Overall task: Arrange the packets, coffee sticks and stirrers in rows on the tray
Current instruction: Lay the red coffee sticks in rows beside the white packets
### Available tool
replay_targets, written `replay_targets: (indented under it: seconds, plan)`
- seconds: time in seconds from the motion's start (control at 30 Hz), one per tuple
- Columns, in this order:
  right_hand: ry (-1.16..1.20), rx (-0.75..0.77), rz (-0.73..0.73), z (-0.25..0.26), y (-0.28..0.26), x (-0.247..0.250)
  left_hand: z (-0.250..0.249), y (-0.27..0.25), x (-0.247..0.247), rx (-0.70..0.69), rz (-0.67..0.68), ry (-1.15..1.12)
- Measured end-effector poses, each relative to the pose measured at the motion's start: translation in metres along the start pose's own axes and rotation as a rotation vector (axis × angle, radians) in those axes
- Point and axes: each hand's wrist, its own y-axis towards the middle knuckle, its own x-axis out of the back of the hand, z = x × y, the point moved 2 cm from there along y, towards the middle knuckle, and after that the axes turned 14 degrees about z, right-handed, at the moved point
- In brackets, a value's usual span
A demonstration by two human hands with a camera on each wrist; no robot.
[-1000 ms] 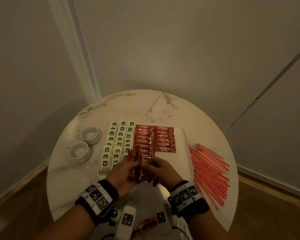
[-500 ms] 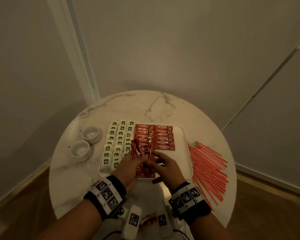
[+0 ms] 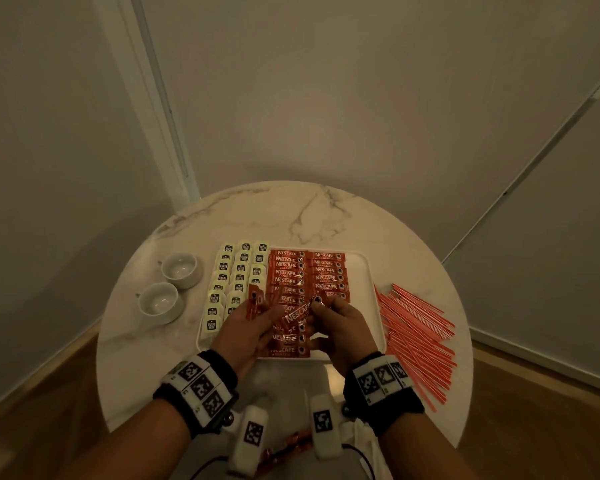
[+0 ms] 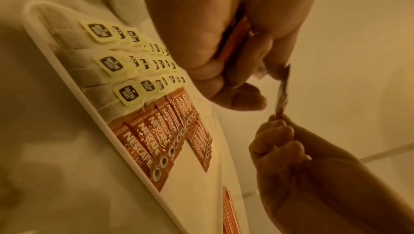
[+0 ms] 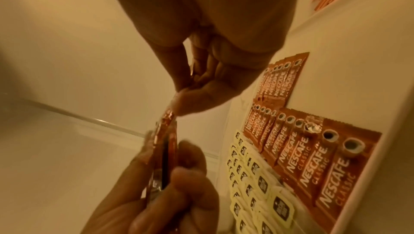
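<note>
A white tray (image 3: 364, 278) holds rows of pale tea packets (image 3: 238, 271) on its left. Red Nescafe coffee sticks (image 3: 291, 273) lie beside them in two columns, the right one (image 3: 328, 271) shorter. My left hand (image 3: 253, 323) hovers over the tray's near part and grips a bundle of sticks (image 3: 255, 301), also seen edge-on in the right wrist view as the bundle (image 5: 161, 158). My right hand (image 3: 333, 317) pinches one stick (image 3: 297, 315) by its end, the stick (image 4: 282, 94) still touching the bundle. Red stirrers (image 3: 416, 334) lie in a loose pile right of the tray.
Two white cups (image 3: 181, 270) (image 3: 160, 303) stand left of the tray on the round marble table (image 3: 291, 216). Walls close in behind the table. A loose red stick (image 3: 291, 441) lies at the near edge between my wrists.
Both hands have moved forward over the tray. The right hand has drawn one stick sideways out of the bundle that the left hand holds.
</note>
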Motion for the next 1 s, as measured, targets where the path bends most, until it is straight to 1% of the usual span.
replay_targets:
  seconds: [0.07, 0.13, 0.2, 0.27, 0.33, 0.4, 0.53, 0.6, 0.67, 0.73, 0.8, 0.9, 1.0]
  plan:
    - [0.000, -0.001, -0.003, -0.004, 0.000, -0.001, 0.000, -0.002, -0.004, -0.020, 0.032, -0.019]
    - [0.007, 0.006, -0.015, -0.007, -0.001, -0.001, 0.000, -0.004, -0.005, -0.016, 0.058, 0.011]
    - [0.017, -0.001, -0.026, -0.009, -0.001, -0.001, 0.001, -0.003, -0.002, 0.008, 0.043, 0.093]
    - [0.012, -0.020, -0.019, -0.011, -0.002, -0.001, 0.003, -0.003, 0.005, 0.034, 0.000, 0.207]
    - [-0.047, -0.046, 0.000, -0.012, -0.002, 0.003, 0.003, -0.003, 0.011, 0.061, -0.014, 0.354]
    - [-0.144, -0.061, 0.031, -0.014, -0.002, 0.009, 0.003, -0.004, 0.015, 0.089, -0.013, 0.436]
    - [-0.177, -0.094, 0.106, -0.018, -0.001, 0.020, 0.007, -0.004, 0.027, 0.107, -0.008, 0.409]
    - [-0.243, -0.099, 0.089, -0.019, 0.003, 0.023, 0.011, -0.002, 0.032, 0.111, -0.021, 0.453]
    - [-0.397, -0.076, 0.084, -0.016, 0.010, 0.024, 0.014, 0.002, 0.037, 0.122, -0.045, 0.502]
    - [-0.603, -0.075, 0.128, -0.011, 0.017, 0.023, 0.016, 0.006, 0.044, 0.126, -0.075, 0.531]
    - [-0.737, -0.098, 0.163, -0.007, 0.025, 0.023, 0.014, 0.010, 0.048, 0.127, -0.110, 0.545]
    - [-0.745, -0.102, 0.121, -0.003, 0.040, 0.027, 0.008, 0.013, 0.049, 0.102, -0.152, 0.541]
    - [-0.706, -0.089, 0.023, -0.002, 0.059, 0.034, 0.004, 0.017, 0.053, 0.068, -0.275, 0.479]
